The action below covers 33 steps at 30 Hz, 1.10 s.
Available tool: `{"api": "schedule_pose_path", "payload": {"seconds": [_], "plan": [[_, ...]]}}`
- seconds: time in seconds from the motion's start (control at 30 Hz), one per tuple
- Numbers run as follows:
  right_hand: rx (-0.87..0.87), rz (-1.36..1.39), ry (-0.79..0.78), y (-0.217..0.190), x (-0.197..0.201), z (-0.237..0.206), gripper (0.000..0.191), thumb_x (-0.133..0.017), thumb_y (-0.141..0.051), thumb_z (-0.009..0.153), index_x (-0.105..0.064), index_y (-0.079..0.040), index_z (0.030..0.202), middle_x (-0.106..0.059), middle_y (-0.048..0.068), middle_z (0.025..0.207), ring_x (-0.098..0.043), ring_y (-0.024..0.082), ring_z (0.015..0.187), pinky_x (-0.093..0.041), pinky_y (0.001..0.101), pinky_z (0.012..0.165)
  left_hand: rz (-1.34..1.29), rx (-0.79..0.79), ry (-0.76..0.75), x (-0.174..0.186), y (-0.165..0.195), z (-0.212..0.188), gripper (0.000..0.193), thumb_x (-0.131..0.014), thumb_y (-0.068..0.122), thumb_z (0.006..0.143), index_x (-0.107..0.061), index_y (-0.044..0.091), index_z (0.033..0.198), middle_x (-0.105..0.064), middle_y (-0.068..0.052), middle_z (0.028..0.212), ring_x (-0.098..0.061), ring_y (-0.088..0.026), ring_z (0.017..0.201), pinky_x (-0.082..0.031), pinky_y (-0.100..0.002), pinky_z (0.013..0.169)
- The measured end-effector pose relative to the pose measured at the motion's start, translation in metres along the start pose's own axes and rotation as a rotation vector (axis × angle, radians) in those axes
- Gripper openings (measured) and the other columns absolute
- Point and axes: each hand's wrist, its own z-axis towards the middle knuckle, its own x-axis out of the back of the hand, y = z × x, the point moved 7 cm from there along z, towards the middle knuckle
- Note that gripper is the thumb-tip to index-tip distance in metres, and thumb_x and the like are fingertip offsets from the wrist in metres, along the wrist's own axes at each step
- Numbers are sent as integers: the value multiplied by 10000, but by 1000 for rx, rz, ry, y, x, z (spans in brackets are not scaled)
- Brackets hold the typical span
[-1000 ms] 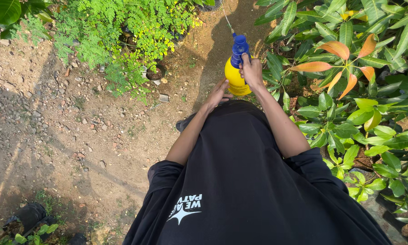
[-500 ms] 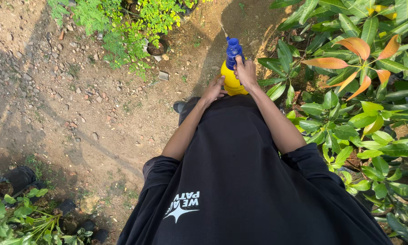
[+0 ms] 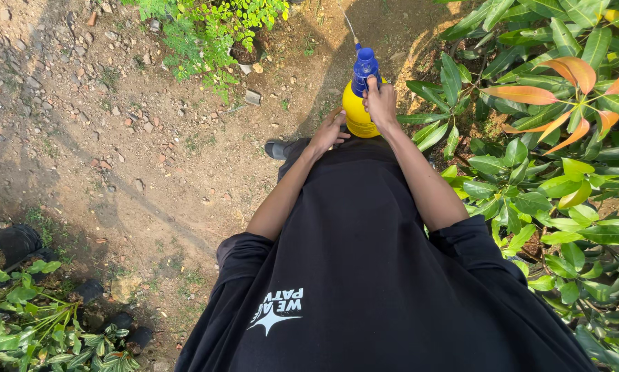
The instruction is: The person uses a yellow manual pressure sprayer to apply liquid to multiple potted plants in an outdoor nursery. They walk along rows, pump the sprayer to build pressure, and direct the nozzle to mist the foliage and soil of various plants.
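your fingers [image 3: 373, 84] of the right hand [image 3: 380, 103] were curled around the blue pump head [image 3: 365, 67] of the yellow spray bottle [image 3: 357, 112], closed on it with one finger up near the trigger. your left hand [image 3: 328, 131] was cupped against the lower left side of the bottle, its fingers loosely bent and touching the yellow body, steadying it. you held the bottle out in front of your waist, above the bare stony ground [image 3: 116, 138], with the nozzle aimed away from you towards the small potted fern-like plant [image 3: 209, 27] at the top of the view. a thin pale line ran up from the nozzle, which looked like a jet of water, though it was too fine to be sure. judging by that, the spraying seemed to be under way rather than finished. the broad-leaved shrub [image 3: 550, 158] stood just beside your right arm, with some orange young leaves [image 3: 571, 72], and low green plants [image 3: 34, 324] lay well apart at the lower left. no wetness showed on any of these leaves, so how much had been watered could not be told.
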Motion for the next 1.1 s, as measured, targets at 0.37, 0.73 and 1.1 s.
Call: {"api": "schedule_pose_path", "payload": {"seconds": [0.37, 0.73, 1.1], "plan": [[-11, 119, -15, 3, -39, -17, 503, -534, -415, 1027, -604, -24, 718, -559, 3, 589, -533, 90, 492, -420, 265, 448, 19, -24, 11, 39, 0, -14, 720, -410, 550, 1012, -283, 142, 1592, -545, -185, 1477, -755, -300, 1019, -609, -400, 867], [-23, -17, -278, 30, -83, -43, 472, -519, -378, 1063, -605, -20, 769, -552, 16, 643, -509, 90, 524, -390, 269, 486, -225, -227, 263, 91, 15, -30, 583, -426, 481, 1048, -468, 119, 1503, -571, -144, 1424, -658, -281, 1136, -612, -389, 864], [23, -157, -554, 41, -135, -52, 539, -464, -469, 1080, -599, -28, 801, -555, 21, 657, -529, 107, 565, -429, 282, 547, -186, -371, 530, 128, 7, -51, 518, -465, 457, 1082, -683, 32, 1283, -685, -154, 1232, -631, -251, 1158, -449, -365, 1067]]}}
